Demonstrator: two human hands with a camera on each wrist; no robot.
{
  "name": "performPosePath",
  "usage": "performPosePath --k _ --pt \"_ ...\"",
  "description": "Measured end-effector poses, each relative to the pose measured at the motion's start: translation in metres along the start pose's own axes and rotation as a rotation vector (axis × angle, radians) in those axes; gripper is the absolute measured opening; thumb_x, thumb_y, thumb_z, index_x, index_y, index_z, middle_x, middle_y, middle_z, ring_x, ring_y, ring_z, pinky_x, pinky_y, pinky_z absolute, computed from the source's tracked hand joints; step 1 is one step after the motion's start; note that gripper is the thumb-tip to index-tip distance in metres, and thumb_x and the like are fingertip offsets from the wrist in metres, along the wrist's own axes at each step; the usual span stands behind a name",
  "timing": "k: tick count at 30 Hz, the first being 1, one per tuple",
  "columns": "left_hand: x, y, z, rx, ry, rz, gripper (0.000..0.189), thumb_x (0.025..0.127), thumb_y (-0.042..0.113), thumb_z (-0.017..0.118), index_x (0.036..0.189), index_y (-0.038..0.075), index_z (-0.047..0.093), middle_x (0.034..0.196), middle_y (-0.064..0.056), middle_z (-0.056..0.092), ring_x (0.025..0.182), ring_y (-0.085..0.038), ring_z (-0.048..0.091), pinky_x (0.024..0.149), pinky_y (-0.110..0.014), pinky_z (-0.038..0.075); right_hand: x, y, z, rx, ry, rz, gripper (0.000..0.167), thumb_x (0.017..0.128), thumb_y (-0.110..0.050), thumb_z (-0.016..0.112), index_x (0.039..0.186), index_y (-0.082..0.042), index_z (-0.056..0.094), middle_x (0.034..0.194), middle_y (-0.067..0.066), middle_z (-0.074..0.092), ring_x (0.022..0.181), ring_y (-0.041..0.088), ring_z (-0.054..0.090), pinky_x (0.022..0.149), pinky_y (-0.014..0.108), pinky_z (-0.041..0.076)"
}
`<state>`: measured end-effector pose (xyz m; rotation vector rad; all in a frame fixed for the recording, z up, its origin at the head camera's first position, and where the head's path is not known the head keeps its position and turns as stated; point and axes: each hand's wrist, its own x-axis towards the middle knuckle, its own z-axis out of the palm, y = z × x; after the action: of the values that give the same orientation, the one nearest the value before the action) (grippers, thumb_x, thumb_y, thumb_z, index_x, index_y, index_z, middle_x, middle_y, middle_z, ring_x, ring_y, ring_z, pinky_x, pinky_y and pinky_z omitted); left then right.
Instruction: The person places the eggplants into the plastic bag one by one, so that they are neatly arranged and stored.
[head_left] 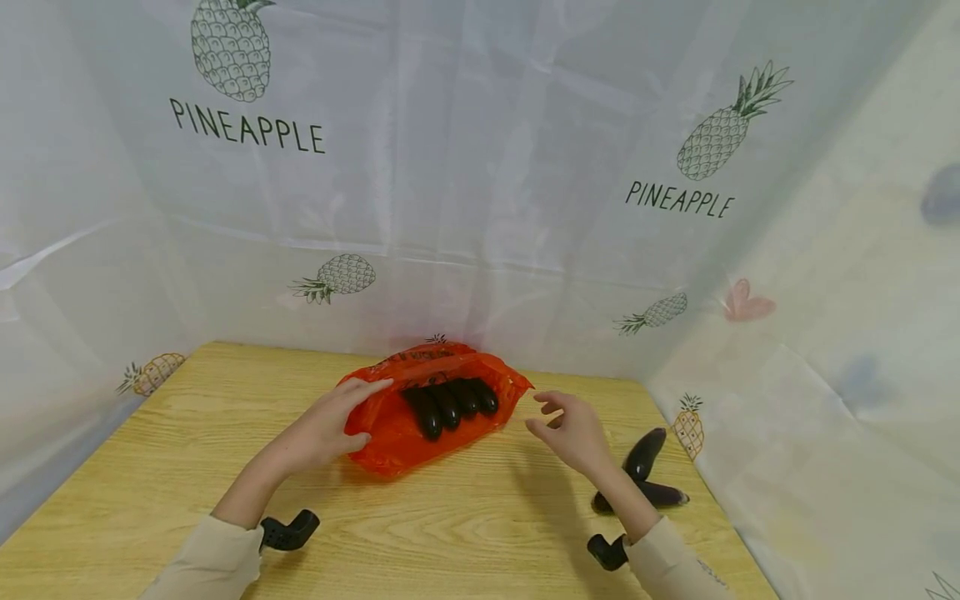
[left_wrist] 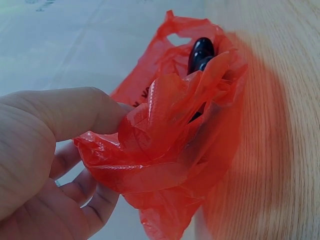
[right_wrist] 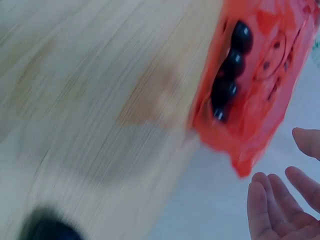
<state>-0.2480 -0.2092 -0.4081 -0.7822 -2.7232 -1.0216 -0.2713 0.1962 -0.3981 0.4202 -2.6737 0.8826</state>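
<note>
A red plastic bag (head_left: 405, 454) lies on the table with its mouth open. Several dark, glossy eggplants (head_left: 448, 407) lie side by side inside it; the right wrist view shows their rounded ends. My left hand (head_left: 330, 425) holds the bag's left edge, thumb and fingers around the crumpled plastic (left_wrist: 160, 140). To the right of the bag, my right hand (head_left: 573, 429) hovers with fingers loosely bent and nothing in them. Beyond its wrist, one eggplant (head_left: 645, 454) rests against another eggplant (head_left: 663, 495), which the forearm partly covers.
The wooden table (head_left: 420, 533) meets a white plastic sheet (head_left: 480, 208) with pineapple prints, which rises behind it and at both sides. Black wrist mounts (head_left: 291, 531) stick out from both cuffs.
</note>
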Motion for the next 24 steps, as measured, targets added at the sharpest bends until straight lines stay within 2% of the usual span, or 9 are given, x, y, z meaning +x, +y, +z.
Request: performPosePath --k 8,14,18,24 --pt "0.0 0.0 -0.001 0.003 -0.008 0.003 0.08 0.09 0.0 0.081 0.161 0.01 0.045 0.146 -0.015 0.054 0.127 -0.037 0.057 0.097 -0.052 0.058 -0.018 0.048 -0.039 -0.086 0.015 0.046 0.048 0.093 -0.021 0.083 0.137 -0.005 0.069 0.12 0.019 0.071 0.088 0.028 0.073 0.071 0.04 0.061" --pt "0.001 -0.001 0.001 0.006 -0.008 -0.014 0.081 0.09 0.0 0.081 0.162 0.011 0.045 0.147 -0.013 0.054 0.127 -0.035 0.057 0.098 -0.05 0.057 -0.032 0.088 -0.058 -0.135 0.047 0.079 0.05 0.092 -0.02 0.084 0.136 -0.001 0.069 0.121 0.026 0.069 0.084 0.028 0.072 0.068 0.042 0.06" --pt "0.001 -0.001 0.002 0.006 -0.01 -0.011 0.081 0.09 0.001 0.081 0.162 0.011 0.045 0.148 -0.015 0.053 0.128 -0.037 0.057 0.098 -0.051 0.058 -0.041 0.11 -0.066 -0.169 0.034 0.119 0.054 0.093 -0.02 0.084 0.137 0.004 0.065 0.124 0.032 0.066 0.086 0.033 0.072 0.069 0.044 0.06" --pt "0.001 0.0 0.002 0.008 -0.011 -0.01 0.081 0.09 0.001 0.081 0.162 0.012 0.045 0.148 -0.013 0.054 0.127 -0.035 0.057 0.098 -0.05 0.058 -0.047 0.13 -0.072 -0.236 0.024 0.14 0.059 0.093 -0.026 0.083 0.135 0.01 0.063 0.12 0.035 0.066 0.099 0.046 0.068 0.08 0.06 0.057"
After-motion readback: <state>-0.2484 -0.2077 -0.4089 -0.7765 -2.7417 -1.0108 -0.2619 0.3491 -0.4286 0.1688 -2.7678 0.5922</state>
